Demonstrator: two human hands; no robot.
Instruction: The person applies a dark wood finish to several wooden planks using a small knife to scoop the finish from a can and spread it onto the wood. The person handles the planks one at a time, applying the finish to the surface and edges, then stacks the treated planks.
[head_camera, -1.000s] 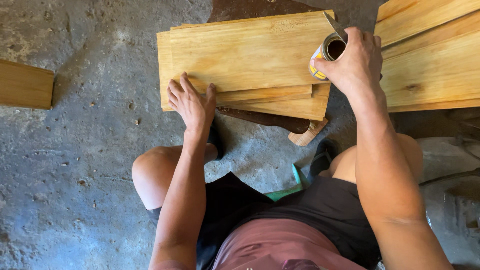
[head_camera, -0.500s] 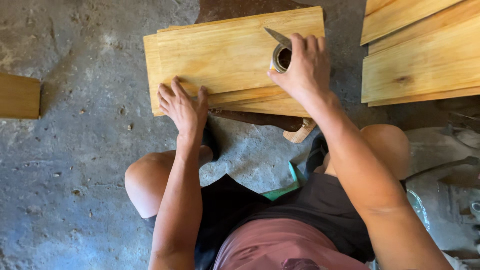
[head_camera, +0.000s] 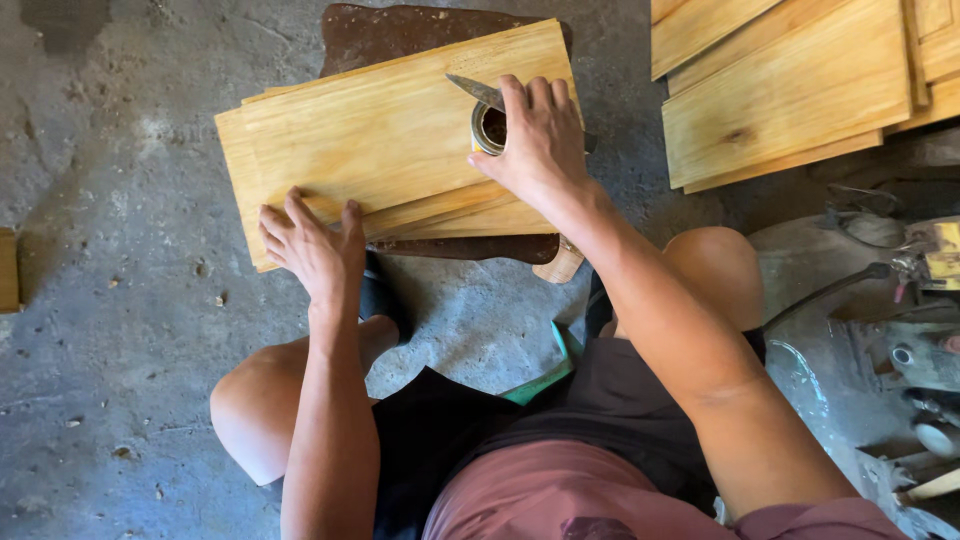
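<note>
Pale, smooth-sanded wood with fine yellow grain on the stacked boards (head_camera: 380, 150) at upper centre; the plank pile (head_camera: 790, 90) at upper right matches, one dark knot showing. The small can (head_camera: 487, 128) gleams as metal. Beneath everything, the concrete floor (head_camera: 110, 330) looks rough, matt, grey and gritty.

A woodworking workshop: stacked pale boards (head_camera: 790, 95) on a stained concrete floor (head_camera: 110, 330), power tool (head_camera: 920, 350) alongside.
</note>
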